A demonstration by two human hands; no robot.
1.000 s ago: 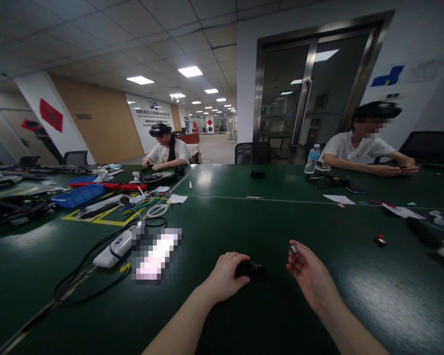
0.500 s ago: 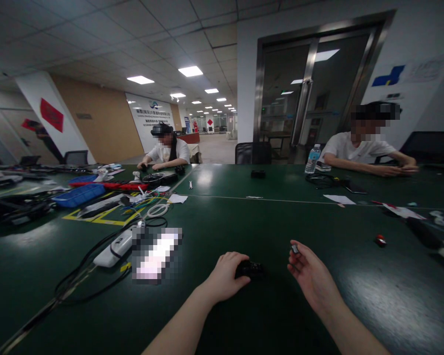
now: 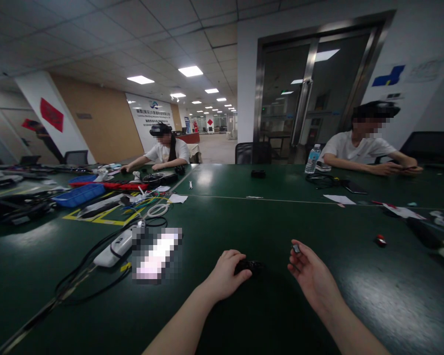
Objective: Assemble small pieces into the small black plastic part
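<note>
My left hand [image 3: 226,275] rests on the green table, its thumb and fingers closed around the left end of a small black object [image 3: 254,267]. The object lies low on the tabletop, and its kind is hard to make out in the dim light. To the right, my right hand [image 3: 311,273] is raised a little with the palm turned inward. Between its thumb and index finger is a small silver-grey piece [image 3: 296,249], too small to name. A gap separates the two hands.
On the left lie a white power strip [image 3: 116,246] with black cables, a lit blurred screen [image 3: 159,256] and a blue tray [image 3: 79,195]. A red-and-black item [image 3: 380,240] sits at right. Across the table are two seated people and a water bottle [image 3: 313,159].
My left thumb has shifted slightly over the black object, which looks tilted differently. The silver-grey piece has turned slightly in my right fingers. The person at far left has stretched an arm outward.
</note>
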